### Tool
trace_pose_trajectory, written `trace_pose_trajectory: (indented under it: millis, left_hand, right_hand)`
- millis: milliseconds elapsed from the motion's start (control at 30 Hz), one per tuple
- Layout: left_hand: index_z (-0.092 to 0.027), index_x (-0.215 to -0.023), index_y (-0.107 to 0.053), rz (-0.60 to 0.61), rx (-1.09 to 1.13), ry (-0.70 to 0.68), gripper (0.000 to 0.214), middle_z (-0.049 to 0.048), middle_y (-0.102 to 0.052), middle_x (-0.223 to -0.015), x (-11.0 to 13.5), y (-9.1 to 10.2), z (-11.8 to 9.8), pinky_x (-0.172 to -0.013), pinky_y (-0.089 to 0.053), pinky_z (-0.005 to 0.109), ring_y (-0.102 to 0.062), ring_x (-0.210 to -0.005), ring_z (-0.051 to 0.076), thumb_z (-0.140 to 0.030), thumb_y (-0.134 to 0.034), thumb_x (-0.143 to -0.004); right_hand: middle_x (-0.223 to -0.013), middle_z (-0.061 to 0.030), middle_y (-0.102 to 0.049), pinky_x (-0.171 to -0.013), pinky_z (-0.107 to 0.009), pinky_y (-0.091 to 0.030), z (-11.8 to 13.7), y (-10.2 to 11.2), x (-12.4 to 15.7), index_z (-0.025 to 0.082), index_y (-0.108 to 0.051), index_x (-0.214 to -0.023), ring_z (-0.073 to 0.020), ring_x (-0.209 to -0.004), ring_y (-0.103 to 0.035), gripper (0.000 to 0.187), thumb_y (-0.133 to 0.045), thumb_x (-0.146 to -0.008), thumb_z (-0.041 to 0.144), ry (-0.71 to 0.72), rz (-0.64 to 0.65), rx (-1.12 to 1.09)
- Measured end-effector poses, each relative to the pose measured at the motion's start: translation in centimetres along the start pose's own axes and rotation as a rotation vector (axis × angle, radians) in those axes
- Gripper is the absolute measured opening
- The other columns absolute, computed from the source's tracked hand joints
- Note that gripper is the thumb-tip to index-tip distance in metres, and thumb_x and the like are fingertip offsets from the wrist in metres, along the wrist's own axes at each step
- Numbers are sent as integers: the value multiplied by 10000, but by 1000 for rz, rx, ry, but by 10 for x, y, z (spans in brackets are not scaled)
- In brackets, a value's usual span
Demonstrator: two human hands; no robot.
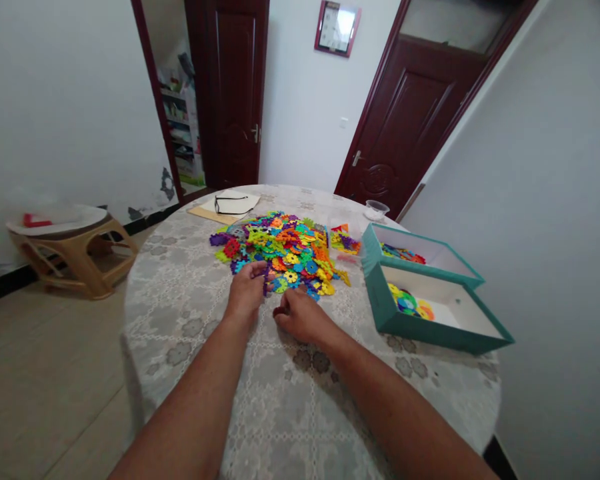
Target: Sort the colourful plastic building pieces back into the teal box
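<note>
A heap of small plastic interlocking discs in many colours (285, 250) lies on a round table with a pale lace cloth (280, 400). My left hand (246, 288) rests at the near edge of the heap, fingers curled around a purple piece (265, 285). My right hand (300, 315) lies just to its right on the cloth, fingers closed in a pinch; what it holds, if anything, is hidden. The two hands are almost touching.
Two teal box halves (430, 293) at the right hold a few coloured discs. A pair of glasses on paper (233, 202) lies at the far side, with a small clear bowl (377, 210) at the far right. A low wooden stool (73, 247) stands at the left. Two dark doors are behind.
</note>
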State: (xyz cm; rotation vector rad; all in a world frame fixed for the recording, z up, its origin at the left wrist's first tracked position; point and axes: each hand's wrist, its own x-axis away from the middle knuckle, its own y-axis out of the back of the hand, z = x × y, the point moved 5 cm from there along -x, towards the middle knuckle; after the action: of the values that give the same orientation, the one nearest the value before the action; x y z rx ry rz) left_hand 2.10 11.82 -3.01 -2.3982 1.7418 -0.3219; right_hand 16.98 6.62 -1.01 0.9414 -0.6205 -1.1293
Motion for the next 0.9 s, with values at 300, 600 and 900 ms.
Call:
trace_pose_trajectory:
  millis: [300, 600, 900]
  left_hand:
    - [-183, -1058, -699, 196, -136, -26, 404, 54, -756, -908, 7, -12, 3, -669, -562, 266, -717, -765, 181, -224, -765, -662]
    - [-197, -856, -730, 303, -307, -167, 245, 30, -730, -774, 16, -19, -9, -628, -481, 247, -652, -724, 177, -381, -793, -707]
    - [-204, -855, -605, 615, -208, 42, 365, 27, -738, -745, 42, -39, -4, -658, -582, 294, -711, -676, 181, -477, -820, -743]
  right_hand:
    - [-1026, -50, -773, -850, -269, -459, -4, 71, 15, 211, -695, -986, -186, -956, -678, 203, -549, -914, 91, 120, -110, -32]
    - [-1031, -153, -717, -925, -422, -475, -121, 181, 84, 208, -697, -1055, -293, -982, -642, 256, -492, -914, 143, -194, -640, 489]
    - [-1152, -76, -726, -876, -346, -529, -46, 107, 71, 240, -644, -1260, -214, -971, -685, 280, -552, -997, 264, 122, -285, -97]
